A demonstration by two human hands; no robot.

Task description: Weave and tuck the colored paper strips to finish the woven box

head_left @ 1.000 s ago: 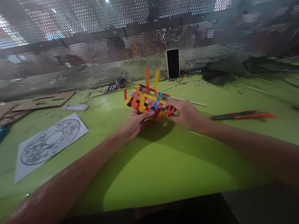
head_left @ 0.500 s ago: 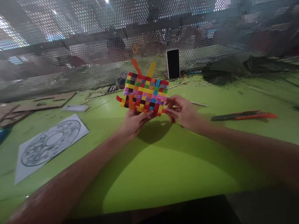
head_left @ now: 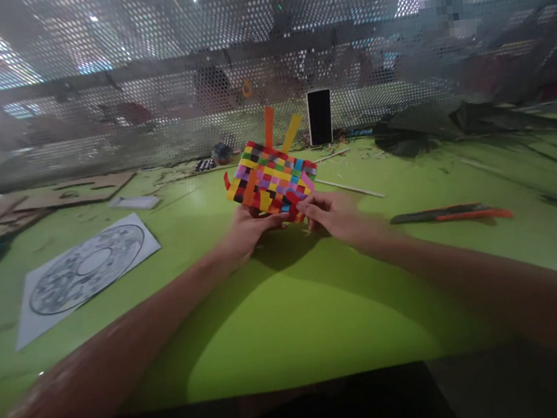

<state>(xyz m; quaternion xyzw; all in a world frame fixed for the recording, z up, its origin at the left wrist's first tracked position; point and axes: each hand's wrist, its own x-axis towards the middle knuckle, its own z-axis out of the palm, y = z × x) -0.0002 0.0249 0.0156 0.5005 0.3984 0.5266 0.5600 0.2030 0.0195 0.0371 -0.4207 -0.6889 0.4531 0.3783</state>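
Head view shows one bright woven piece point(head_left: 275, 179) tilted just over the one green tabletop point(head_left: 291, 321), with two hands on it. On the left hand point(head_left: 253, 230), the fingers are closed on its bottom edge, thumb in front. On the right hand point(head_left: 329, 213), the fingers are pinched nearly together at its bottom right corner, by one red strip point(head_left: 292, 197); I cannot tell how tight they are. Above the fingers, one orange strip point(head_left: 270, 127) and one yellow strip point(head_left: 292, 132) stick up. Right of the fingers lies one cutter point(head_left: 453, 214). Left of them lies one sheet of paper point(head_left: 87, 274) with one big ring drawn on it. Past the right fingers are one thin white stick point(head_left: 351, 188) and, farther back, one black panel point(head_left: 320, 117) standing up.
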